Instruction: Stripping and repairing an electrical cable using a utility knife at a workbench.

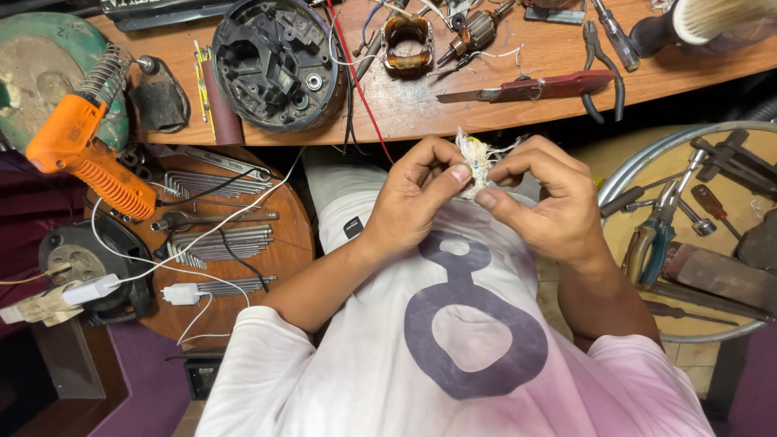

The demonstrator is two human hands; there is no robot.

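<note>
Both of my hands meet in front of my chest, just below the wooden workbench [453,109] edge. My left hand [417,194] and my right hand [542,198] pinch a small bundle of pale, frayed wires or cloth sleeving [476,160] between thumbs and fingers. Thin strands stick out of its top. I wear a white shirt with a dark printed shape.
On the bench lie a black round motor housing [279,65], a copper-wound stator [407,44], a rotor [476,32], a red-handled knife [538,87] and pliers [603,73]. At left hang an orange soldering gun [89,154] and hex keys [218,243]. A round tray of tools [704,235] sits right.
</note>
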